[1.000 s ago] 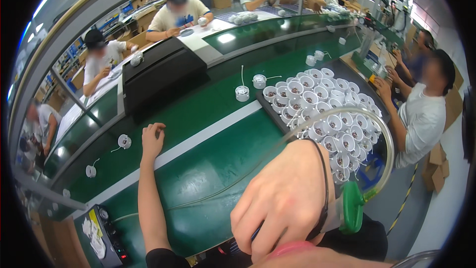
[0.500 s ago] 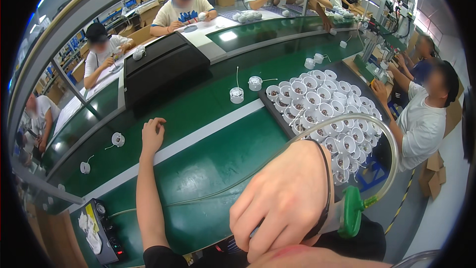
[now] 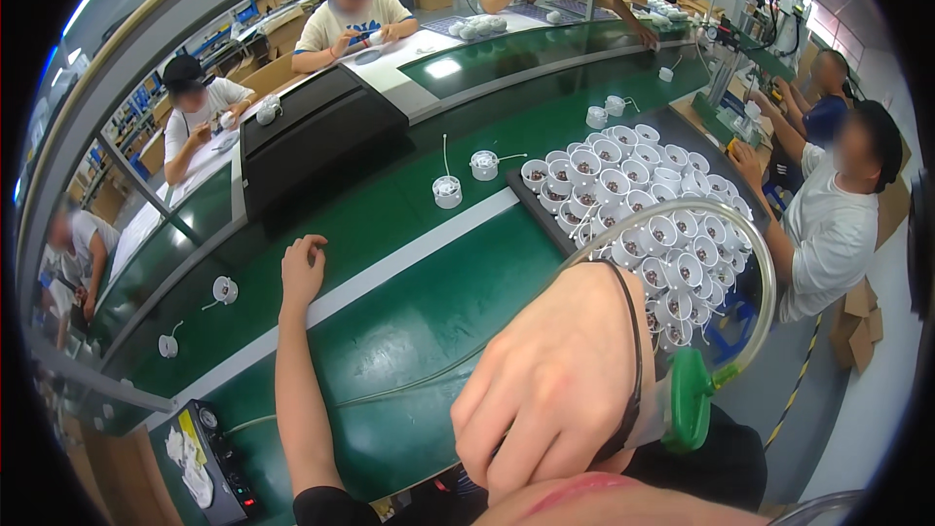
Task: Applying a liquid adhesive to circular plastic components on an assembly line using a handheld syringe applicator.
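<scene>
My right hand (image 3: 550,380) fills the near middle, fingers closed around a dispensing syringe (image 3: 654,417) with a green cap (image 3: 690,399). A clear tube (image 3: 765,302) curves up from the cap, and a black cord loops over the back of this hand. Its fingertips and the syringe's tip are hidden. My left hand (image 3: 303,271) rests at the green conveyor belt (image 3: 380,200), fingers loosely bent with nothing in them. Left of it, white round housings (image 3: 225,289) with short wires lie on the belt; two more (image 3: 447,192) sit beyond it.
Many white cups (image 3: 623,180) with small parts inside crowd a black tray (image 3: 531,205) on the right. A black control box (image 3: 209,458) stands at the lower left. A black cover (image 3: 312,141) spans the far belt. Co-workers (image 3: 838,205) sit to the right and across.
The white housings on the belt have shifted left. My view has tilted slightly. My right hand still grips the syringe, and my left hand stays nearly in place.
</scene>
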`<move>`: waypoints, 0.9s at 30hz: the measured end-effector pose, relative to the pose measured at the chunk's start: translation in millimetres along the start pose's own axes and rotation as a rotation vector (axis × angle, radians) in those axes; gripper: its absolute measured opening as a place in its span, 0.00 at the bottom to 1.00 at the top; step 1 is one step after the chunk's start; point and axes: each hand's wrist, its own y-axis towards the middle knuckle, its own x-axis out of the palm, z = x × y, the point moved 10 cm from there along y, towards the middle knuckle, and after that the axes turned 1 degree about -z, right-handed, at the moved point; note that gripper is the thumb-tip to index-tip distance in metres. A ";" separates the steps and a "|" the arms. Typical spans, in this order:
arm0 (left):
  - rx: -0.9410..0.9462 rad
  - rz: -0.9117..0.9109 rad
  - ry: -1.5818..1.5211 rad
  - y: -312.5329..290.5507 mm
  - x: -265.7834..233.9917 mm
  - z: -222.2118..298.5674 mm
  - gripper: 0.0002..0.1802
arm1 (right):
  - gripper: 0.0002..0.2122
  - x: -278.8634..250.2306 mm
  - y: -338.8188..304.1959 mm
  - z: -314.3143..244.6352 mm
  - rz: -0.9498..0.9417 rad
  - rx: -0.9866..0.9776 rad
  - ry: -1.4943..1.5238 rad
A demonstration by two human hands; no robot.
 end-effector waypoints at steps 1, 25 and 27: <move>0.005 0.018 0.010 -0.3 -1.0 -2.1 0.09 | 0.07 -0.7 0.5 0.5 -0.022 -0.016 0.037; -0.056 0.018 0.047 1.0 -0.9 -5.0 0.10 | 0.12 -0.6 -3.7 -2.7 0.105 -0.061 0.071; -0.058 0.020 0.052 0.9 -1.7 -5.7 0.10 | 0.12 0.7 -3.4 -4.7 0.095 -0.086 0.109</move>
